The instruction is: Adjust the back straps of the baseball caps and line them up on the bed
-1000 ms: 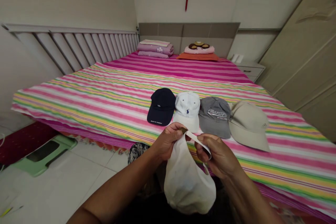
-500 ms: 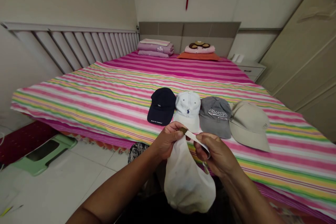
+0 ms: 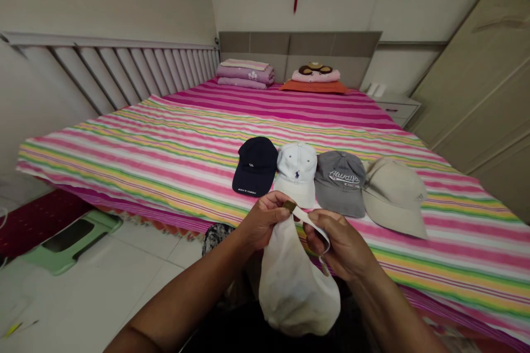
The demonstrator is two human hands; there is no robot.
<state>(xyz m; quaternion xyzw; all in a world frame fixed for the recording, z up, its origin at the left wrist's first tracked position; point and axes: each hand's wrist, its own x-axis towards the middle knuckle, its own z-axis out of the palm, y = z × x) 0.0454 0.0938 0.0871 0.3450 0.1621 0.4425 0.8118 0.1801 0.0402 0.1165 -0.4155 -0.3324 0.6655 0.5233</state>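
Observation:
An off-white cap [image 3: 296, 292] hangs crown down between my hands in front of the bed. My left hand [image 3: 267, 220] pinches the brass-coloured buckle [image 3: 290, 207] at the back of this cap. The pale strap [image 3: 308, 218] runs from the buckle to my right hand [image 3: 337, 240], whose thumb and fingers are closed on it. Beyond my hands a row of caps lies on the bed: a navy cap [image 3: 255, 165], a white cap [image 3: 296, 168], a grey cap [image 3: 342, 182] and a beige cap [image 3: 395, 196]. Their brims point toward me.
A striped sheet [image 3: 124, 149] covers the bed. Folded purple bedding [image 3: 244, 74] and a pink-and-orange pile [image 3: 314, 83] sit by the headboard [image 3: 265, 47]. On the floor at left stands a green stool [image 3: 83, 237]. A nightstand [image 3: 397, 107] is at the far right.
Both hands keep nearly the same hold on the strap and buckle. The buckle has turned slightly, showing more of its face. The camera view has shifted a little.

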